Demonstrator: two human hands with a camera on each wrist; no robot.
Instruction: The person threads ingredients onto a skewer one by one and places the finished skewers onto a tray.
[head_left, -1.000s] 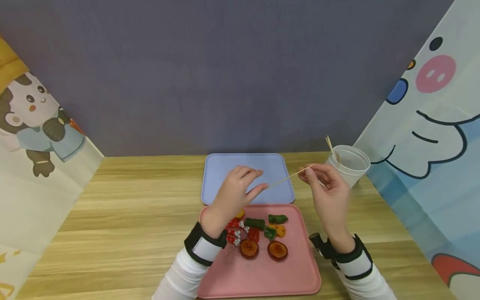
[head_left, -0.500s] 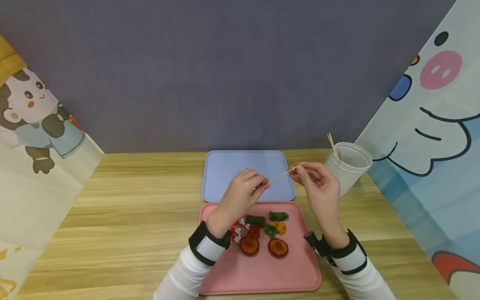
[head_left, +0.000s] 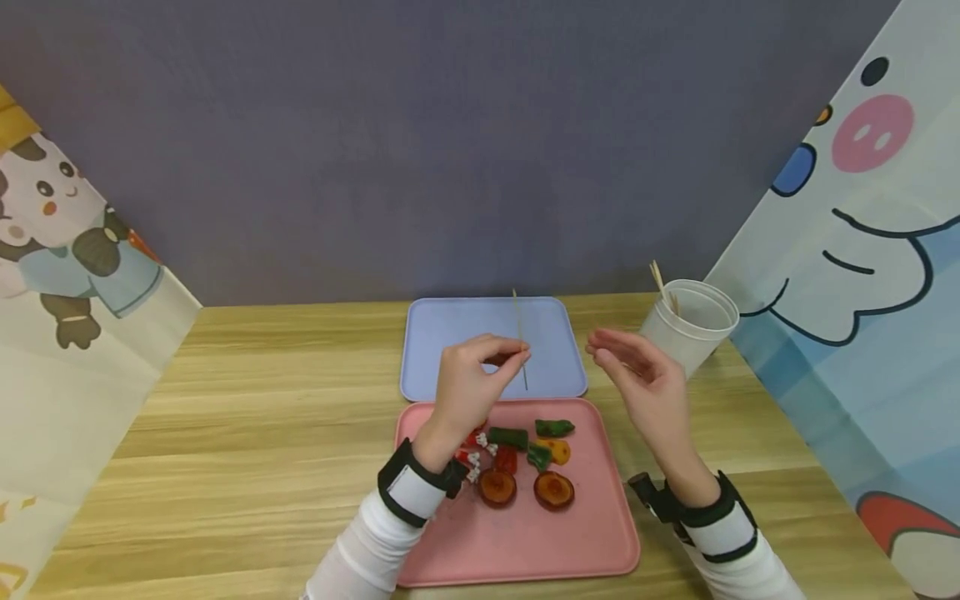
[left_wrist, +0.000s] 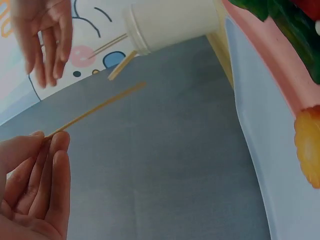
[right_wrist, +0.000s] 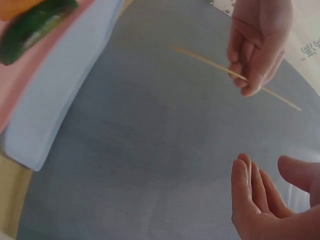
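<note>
Slender, straight wooden skewer in the pinch of the left hand; right hand relaxed.

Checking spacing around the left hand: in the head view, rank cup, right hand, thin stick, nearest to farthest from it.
1. Thin stick: pinched in the left hand.
2. Right hand: off to the right, holding nothing.
3. Cup: farther right, beyond that hand.

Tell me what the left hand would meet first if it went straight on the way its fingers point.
Most likely the right hand, facing the left hand across a gap, though exact depth between them is unclear.
</note>
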